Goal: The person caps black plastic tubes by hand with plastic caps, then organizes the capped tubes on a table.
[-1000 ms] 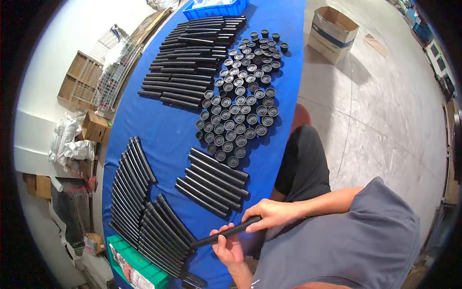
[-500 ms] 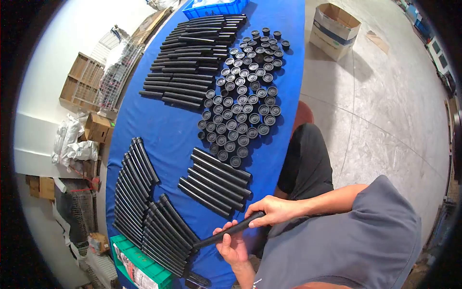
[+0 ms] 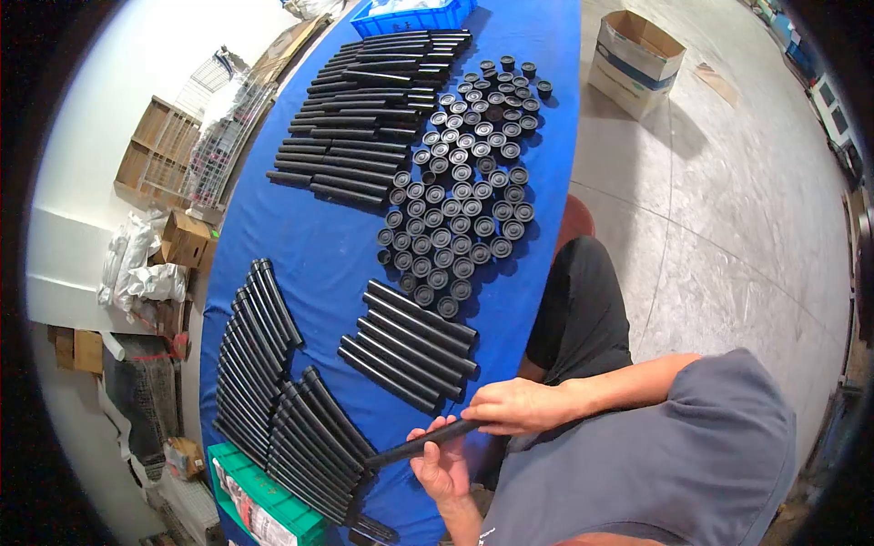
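We see a long blue table (image 3: 319, 246) bearing rows of black tubes (image 3: 364, 109) at twelve o'clock, black caps (image 3: 460, 196) beside them. At six o'clock, our left hand (image 3: 442, 464) and right hand (image 3: 519, 407) both close around one black tube (image 3: 410, 449).

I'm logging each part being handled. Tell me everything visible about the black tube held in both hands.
The black tube is a long, slim, round rod with a matte finish that looks like plastic or rubber. It lies tilted, its far end low toward the curved tubes and its near end raised at the blue table's edge. The left hand grips its middle from below; the right hand covers its upper end. Its covered end cannot be seen.
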### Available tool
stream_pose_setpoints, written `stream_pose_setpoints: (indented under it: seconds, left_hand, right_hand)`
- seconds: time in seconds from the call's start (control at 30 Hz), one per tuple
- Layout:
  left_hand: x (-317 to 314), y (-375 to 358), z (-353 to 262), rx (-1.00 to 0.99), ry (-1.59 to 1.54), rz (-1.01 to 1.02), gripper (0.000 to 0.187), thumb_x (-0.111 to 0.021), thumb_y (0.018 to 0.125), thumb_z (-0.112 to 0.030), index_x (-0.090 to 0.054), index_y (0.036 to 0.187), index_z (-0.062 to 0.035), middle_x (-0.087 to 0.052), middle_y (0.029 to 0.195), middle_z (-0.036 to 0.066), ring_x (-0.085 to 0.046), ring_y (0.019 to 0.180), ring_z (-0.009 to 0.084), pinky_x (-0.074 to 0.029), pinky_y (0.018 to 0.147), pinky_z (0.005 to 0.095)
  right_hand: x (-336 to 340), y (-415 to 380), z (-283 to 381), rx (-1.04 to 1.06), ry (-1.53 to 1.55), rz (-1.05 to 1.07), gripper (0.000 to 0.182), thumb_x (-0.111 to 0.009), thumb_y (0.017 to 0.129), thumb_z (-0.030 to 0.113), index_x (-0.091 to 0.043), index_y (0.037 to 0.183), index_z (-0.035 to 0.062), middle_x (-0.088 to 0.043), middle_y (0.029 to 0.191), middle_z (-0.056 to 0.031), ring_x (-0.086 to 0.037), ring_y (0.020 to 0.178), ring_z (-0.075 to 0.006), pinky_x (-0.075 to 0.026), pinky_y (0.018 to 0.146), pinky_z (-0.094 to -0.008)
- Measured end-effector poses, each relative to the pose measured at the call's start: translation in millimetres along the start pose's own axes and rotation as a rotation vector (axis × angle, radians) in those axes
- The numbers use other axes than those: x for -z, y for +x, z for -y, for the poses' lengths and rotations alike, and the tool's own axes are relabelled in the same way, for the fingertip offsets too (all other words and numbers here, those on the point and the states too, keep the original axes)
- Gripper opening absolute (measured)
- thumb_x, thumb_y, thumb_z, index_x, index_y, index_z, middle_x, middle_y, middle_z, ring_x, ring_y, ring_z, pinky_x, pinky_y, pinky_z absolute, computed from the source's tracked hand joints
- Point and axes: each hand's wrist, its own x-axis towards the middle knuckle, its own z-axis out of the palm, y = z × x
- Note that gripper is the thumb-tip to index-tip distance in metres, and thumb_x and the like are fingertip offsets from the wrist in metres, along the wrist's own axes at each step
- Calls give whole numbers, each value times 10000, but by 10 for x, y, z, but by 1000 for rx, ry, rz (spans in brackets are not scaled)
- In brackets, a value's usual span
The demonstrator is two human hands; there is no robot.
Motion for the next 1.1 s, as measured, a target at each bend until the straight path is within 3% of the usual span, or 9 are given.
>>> stream_pose_setpoints:
  seconds: [0.17, 0.4, 0.5, 0.53, 0.63, 0.67, 0.9, 1.03, 1.1]
  left_hand:
    - [16, -21, 8, -7, 26, 48, 337, -717, 940, -30, -600, 1254, -64, -702, 1237, 239, -674, 1183, 411, -557, 1031, 598]
    - [88, 12, 6, -8, -31, 38, 319, -703, 952, -31, -599, 1253, -57, -697, 1245, 242, -665, 1202, 415, -545, 1053, 591]
    - [114, 4, -8, -21, 1, 80, 314, -698, 957, -35, -603, 1255, -55, -695, 1249, 244, -664, 1204, 414, -542, 1057, 591]
    - [85, 2, -19, -29, 21, 94, 311, -697, 958, -35, -605, 1255, -54, -695, 1250, 245, -664, 1204, 414, -541, 1057, 592]
    - [-2, -5, -30, 12, -15, 9, 301, -702, 952, -33, -618, 1241, -50, -694, 1252, 245, -664, 1203, 416, -542, 1057, 591]
    - [24, -4, -26, 14, -36, 15, 303, -701, 950, -21, -606, 1236, -53, -693, 1253, 246, -664, 1201, 413, -529, 1074, 588]
    - [43, -14, -19, -2, -29, 36, 286, -691, 964, -36, -603, 1236, -52, -692, 1250, 245, -656, 1210, 414, -523, 1083, 585]
    - [-6, -5, -76, 23, -69, -17, 279, -686, 959, -17, -593, 1220, -52, -690, 1247, 242, -657, 1204, 416, -513, 1094, 585]
    - [61, -10, -59, 29, -49, 18, 308, -694, 948, -13, -614, 1242, -56, -681, 1274, 238, -641, 1231, 421, -519, 1083, 595]
  right_hand:
    - [93, 0, 75, -456, 362, 261, 328, -728, 949, 277, -668, 1156, 29, -675, 910, -179, -688, 832, -373, -550, 701, -475]
    - [13, 4, 83, -89, 81, 81, 319, -733, 939, 252, -666, 1180, 54, -660, 929, -152, -689, 838, -343, -557, 646, -443]
    - [181, 116, 117, -962, 802, 441, 343, -726, 943, 239, -645, 1219, 53, -640, 978, -146, -680, 859, -338, -559, 653, -447]
    - [208, 133, 133, -932, 758, 441, 368, -725, 948, 246, -632, 1242, 45, -629, 993, -148, -675, 865, -340, -564, 690, -441]
    - [2, 7, 41, -85, 124, 56, 376, -730, 951, 266, -640, 1231, 33, -639, 960, -152, -679, 853, -352, -565, 717, -428]
    - [-32, -39, 20, -20, 18, 61, 392, -734, 951, 279, -636, 1229, 21, -641, 952, -158, -676, 847, -362, -564, 727, -443]
    - [231, 155, 153, -715, 499, 391, 386, -740, 946, 302, -680, 1183, 2, -710, 921, -174, -720, 865, -282, -551, 741, -398]
    - [42, -15, 20, -86, 60, 92, 374, -737, 942, 280, -676, 1191, 8, -707, 927, -166, -717, 873, -310, -553, 773, -409]
    - [70, 3, 31, -205, 203, 137, 354, -743, 942, 279, -696, 1169, 12, -719, 931, -165, -722, 863, -308, -564, 772, -405]
